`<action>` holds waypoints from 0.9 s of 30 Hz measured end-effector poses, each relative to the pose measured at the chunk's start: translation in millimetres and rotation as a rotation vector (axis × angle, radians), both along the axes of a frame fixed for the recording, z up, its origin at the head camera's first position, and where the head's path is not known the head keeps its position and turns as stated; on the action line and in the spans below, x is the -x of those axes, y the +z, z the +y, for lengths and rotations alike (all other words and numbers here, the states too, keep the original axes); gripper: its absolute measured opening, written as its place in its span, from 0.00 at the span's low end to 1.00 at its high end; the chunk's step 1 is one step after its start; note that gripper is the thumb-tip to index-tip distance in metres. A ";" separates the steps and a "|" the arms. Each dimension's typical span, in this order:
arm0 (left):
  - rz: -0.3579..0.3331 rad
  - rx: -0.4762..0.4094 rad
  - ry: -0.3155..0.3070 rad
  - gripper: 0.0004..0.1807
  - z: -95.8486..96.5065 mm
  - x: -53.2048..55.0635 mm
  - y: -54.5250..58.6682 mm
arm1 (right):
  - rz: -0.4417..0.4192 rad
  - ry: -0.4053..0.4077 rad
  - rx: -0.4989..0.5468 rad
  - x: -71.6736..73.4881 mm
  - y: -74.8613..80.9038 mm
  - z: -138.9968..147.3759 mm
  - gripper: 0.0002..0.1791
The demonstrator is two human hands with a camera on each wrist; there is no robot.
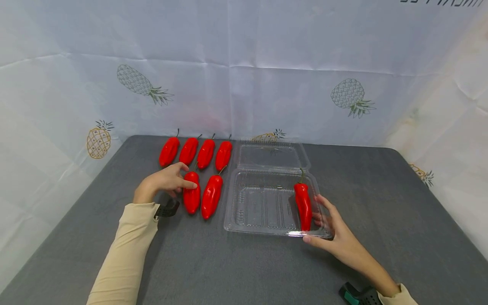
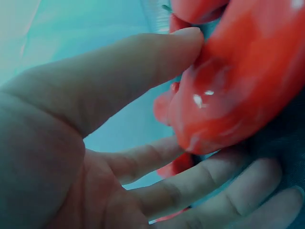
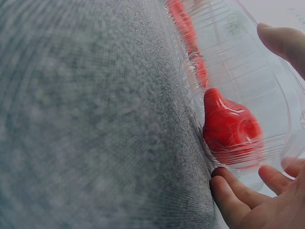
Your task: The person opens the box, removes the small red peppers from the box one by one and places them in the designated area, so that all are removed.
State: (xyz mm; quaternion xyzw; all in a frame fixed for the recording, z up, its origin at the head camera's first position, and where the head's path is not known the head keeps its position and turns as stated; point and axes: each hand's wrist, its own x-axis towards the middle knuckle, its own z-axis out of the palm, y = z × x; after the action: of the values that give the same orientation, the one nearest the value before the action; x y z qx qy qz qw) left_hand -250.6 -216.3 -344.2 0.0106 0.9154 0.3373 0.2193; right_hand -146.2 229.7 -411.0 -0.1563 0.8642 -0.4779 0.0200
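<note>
My left hand (image 1: 170, 179) grips a red chili pepper (image 1: 192, 199) on the table, thumb across its upper side. In the left wrist view the thumb (image 2: 157, 55) touches the glossy pepper (image 2: 238, 81) while the fingers curve along its other side. Just right of it lies another red pepper (image 1: 212, 197). A clear plastic clamshell container (image 1: 263, 203) stands with its lid (image 1: 272, 156) folded back. Inside, along the right wall, lies one red pepper (image 1: 303, 207). My right hand (image 1: 335, 231) holds the container's front right corner, thumb at the front rim, fingers along the right wall.
A row of several red peppers (image 1: 206, 153) lies at the back left of the grey table (image 1: 244, 271), stems pointing away. Behind the table hangs a white cloth (image 1: 244, 101) with printed pineapples. Black bands circle both wrists.
</note>
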 end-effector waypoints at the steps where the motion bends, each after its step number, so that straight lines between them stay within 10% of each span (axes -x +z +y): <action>1: -0.003 0.003 -0.003 0.40 0.7 0.4 -1.0 | 0.001 0.000 0.001 -0.1 -0.2 -0.1 0.58; 27: 0.020 -0.041 -0.055 0.41 2.3 -1.4 1.2 | -0.006 0.017 0.041 0.9 -0.8 1.1 0.57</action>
State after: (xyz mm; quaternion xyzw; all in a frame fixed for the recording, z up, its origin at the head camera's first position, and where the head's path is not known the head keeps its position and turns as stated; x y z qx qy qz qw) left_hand -249.2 -214.0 -343.0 0.0438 0.9098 0.3498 0.2191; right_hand -147.1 230.8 -411.8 -0.1626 0.8528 -0.4958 0.0237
